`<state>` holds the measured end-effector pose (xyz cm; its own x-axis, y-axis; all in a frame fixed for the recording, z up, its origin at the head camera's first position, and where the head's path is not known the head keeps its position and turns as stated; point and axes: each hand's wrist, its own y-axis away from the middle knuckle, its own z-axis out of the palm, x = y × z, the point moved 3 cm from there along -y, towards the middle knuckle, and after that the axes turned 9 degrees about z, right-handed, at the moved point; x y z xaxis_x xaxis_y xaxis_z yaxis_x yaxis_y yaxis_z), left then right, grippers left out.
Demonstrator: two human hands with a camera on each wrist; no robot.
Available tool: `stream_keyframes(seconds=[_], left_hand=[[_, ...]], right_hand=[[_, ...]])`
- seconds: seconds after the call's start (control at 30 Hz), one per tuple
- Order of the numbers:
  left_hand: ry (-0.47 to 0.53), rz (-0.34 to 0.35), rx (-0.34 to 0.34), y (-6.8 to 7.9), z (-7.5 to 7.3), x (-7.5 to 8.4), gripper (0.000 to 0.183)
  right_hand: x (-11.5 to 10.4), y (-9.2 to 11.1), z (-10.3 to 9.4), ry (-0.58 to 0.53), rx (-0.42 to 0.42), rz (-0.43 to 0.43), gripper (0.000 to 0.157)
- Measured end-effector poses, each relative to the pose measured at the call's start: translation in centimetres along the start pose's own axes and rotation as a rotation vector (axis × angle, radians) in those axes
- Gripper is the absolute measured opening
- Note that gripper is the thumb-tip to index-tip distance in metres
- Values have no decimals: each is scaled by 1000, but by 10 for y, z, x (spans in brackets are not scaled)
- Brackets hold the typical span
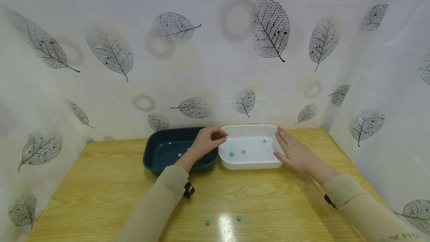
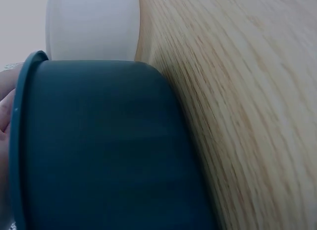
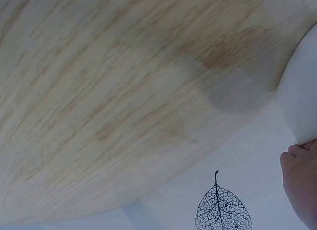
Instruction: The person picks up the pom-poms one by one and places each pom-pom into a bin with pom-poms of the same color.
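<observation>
A white rectangular tray (image 1: 250, 165) holds several small green balls, one of them the green ball (image 1: 231, 154) near its left end. Beside it stands a dark teal basin (image 1: 155, 166) with small pink balls, such as the pink ball (image 1: 179, 155). My left hand (image 1: 205, 142) reaches over the basin's right part, thumb and bent fingers apart at the tray's left rim. At the tray's right end lies my right hand (image 1: 295, 153), its fingers straight along the rim. The left wrist view shows that hand's fingers partly hidden behind the basin's wall (image 2: 99, 141).
Two loose balls, a green ball (image 1: 208, 222) and another green ball (image 1: 239, 218), lie on the wooden table (image 1: 268, 201) near its front. A leaf-patterned curtain (image 1: 215, 66) rises behind the containers and along both sides.
</observation>
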<state>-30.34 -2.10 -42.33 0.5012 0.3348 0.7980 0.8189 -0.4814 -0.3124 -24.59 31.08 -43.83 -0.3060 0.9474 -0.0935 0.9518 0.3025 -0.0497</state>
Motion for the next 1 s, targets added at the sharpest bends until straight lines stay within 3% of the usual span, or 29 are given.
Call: stream_keyframes(seconds=[0.27,0.63,0.77,1.0], left_hand=[[90,26,7,19,-8,7,18],[132,90,11,51,-14,16,18],[143,85,9,65,-16,21,18],[130,112,-73,86,-13,22,18]], right_hand=[[0,0,0,1,8,-11,78],[2,-1,1,5,-2,-12,79],[1,-1,1,5,-4,-11,79],[1,-1,1,-4,-7,-8,78]])
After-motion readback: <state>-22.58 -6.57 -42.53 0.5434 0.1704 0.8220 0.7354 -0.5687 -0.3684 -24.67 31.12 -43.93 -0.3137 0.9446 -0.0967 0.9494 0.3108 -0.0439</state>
